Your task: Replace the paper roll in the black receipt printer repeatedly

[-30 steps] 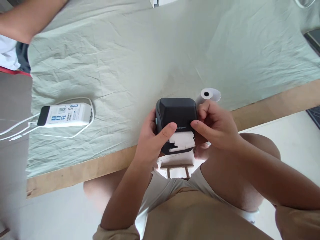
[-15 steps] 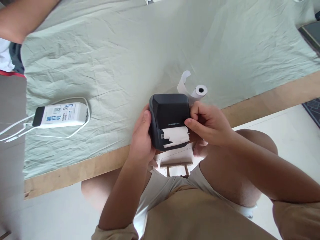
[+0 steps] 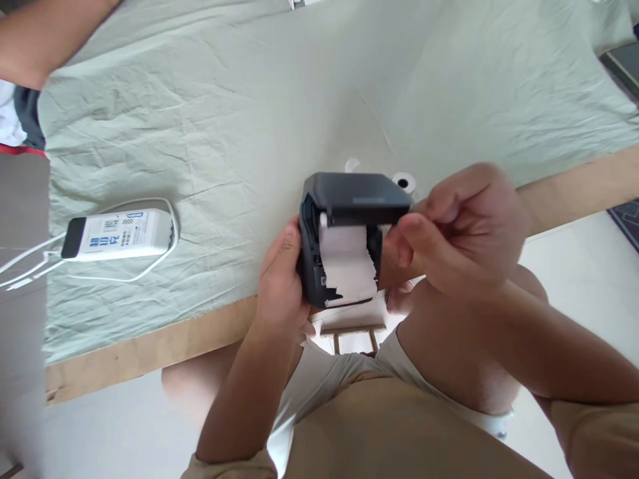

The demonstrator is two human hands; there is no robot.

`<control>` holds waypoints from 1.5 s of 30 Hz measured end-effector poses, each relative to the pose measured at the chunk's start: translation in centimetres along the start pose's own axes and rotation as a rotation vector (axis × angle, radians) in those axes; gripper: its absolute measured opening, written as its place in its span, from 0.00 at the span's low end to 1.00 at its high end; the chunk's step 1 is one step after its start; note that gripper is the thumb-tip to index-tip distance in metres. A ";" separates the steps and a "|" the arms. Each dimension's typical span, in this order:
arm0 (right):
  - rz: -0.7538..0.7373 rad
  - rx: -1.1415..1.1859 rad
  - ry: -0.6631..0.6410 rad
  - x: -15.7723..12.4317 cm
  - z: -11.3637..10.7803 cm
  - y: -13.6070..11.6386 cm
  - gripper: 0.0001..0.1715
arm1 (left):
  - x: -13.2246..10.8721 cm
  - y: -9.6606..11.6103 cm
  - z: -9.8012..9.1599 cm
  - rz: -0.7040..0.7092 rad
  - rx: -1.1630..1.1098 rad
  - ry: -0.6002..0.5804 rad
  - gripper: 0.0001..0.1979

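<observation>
Label printer [image 3: 313, 269], black, at the centre of the frame, is clasped along its left side by the left hand [image 3: 282, 269]. The right hand [image 3: 466, 229] pinches the right corner of its partly raised lid [image 3: 357, 191]. Below the lid, a torn-edged white paper strip [image 3: 348, 259] covers the printer's front. Just beyond, right of centre, a paper roll [image 3: 403, 175] rests on pale green cloth [image 3: 249, 100]. A cabled white charging block [image 3: 124, 233] lies at left; another person's forearm [image 3: 50, 40] crosses the upper left.

Left hand [image 3: 282, 279]: curled in a grip, thumb [image 3: 291, 239] pointing forward
Right hand [image 3: 464, 233]: thumb and bent forefinger [image 3: 444, 199] pinching, apart from the left
Forearms [image 3: 244, 392]: 2, both bare, slanting inward
</observation>
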State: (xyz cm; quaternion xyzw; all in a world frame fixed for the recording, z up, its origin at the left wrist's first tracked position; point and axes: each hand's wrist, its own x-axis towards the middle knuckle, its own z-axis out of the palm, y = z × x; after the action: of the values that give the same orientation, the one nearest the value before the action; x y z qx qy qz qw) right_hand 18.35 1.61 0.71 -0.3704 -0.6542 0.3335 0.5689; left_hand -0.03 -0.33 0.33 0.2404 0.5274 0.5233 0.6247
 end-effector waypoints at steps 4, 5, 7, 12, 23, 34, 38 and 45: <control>-0.085 -0.267 0.041 0.8 0.6 -0.2 0.13 | 0.0 0.0 -0.1 0.000 -0.049 -0.069 0.20; -0.105 -0.416 -0.012 1.0 0.7 -0.3 0.10 | 0.0 0.1 -0.3 -0.003 -0.033 -0.111 0.20; -0.122 -0.706 -0.177 1.5 0.9 -0.6 0.05 | 0.0 0.2 -0.5 0.004 0.001 -0.175 0.20; 0.084 -0.941 -0.536 3.0 0.9 -1.4 0.10 | -0.3 0.3 -0.7 0.010 0.028 -0.170 0.20; 0.285 -0.098 0.180 4.0 -7.9 2.2 0.26 | -0.2 -0.1 -0.9 -0.025 0.039 -0.151 0.21; 0.220 -0.672 0.105 2.2 -8.8 6.1 0.12 | -0.6 0.1 -0.5 -0.065 0.057 -0.132 0.21; 0.230 -0.699 0.081 2.5 -9.2 6.4 0.19 | -0.6 0.0 -0.6 -0.079 0.069 -0.136 0.22; 0.075 -0.816 0.077 1.7 -7.5 3.6 0.16 | -0.5 -0.1 -0.6 -0.073 0.055 -0.128 0.22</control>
State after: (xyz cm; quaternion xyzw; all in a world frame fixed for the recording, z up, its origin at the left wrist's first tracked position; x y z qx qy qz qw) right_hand 26.04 5.00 -0.61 -0.6013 -0.6970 0.0531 0.3870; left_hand -0.50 -1.03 0.25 0.2710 0.5088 0.4692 0.6690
